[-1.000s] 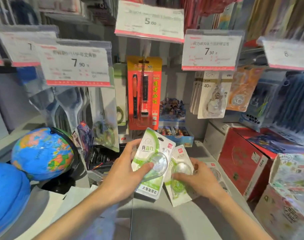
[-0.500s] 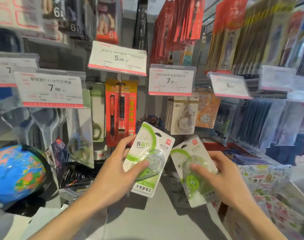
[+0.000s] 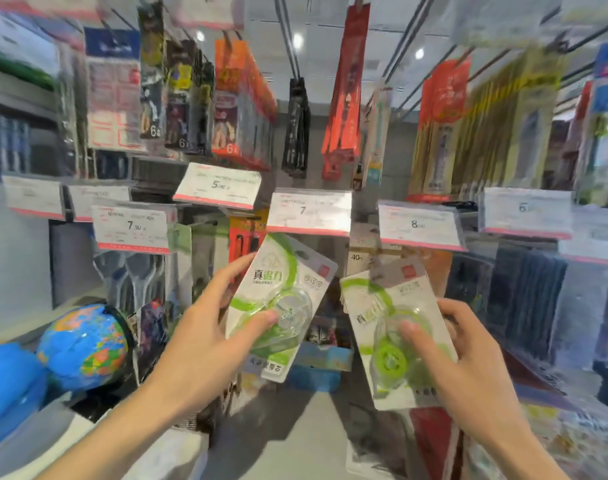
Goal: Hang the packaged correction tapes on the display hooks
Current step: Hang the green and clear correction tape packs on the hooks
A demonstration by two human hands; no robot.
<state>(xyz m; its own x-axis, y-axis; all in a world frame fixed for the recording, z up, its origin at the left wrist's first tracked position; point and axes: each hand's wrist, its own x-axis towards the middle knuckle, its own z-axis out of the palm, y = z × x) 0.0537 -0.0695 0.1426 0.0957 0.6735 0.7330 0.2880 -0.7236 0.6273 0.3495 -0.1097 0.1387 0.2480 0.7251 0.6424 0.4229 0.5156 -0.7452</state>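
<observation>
Just one camera here, head-mounted and wide-angle, so no second view to compare against. It faces straight into a shop display wall and tilts up a bit: ceiling lights show at the top, and the hanging packs fan outward from the middle. Using the "7" price tag as the landmark, that tag sits about dead centre and close. Both hands come in from the bottom edge, the left hand below-left of the tag and the right hand below-right. A globe sits far down-left of it. The edges are smeared and blurry.
</observation>
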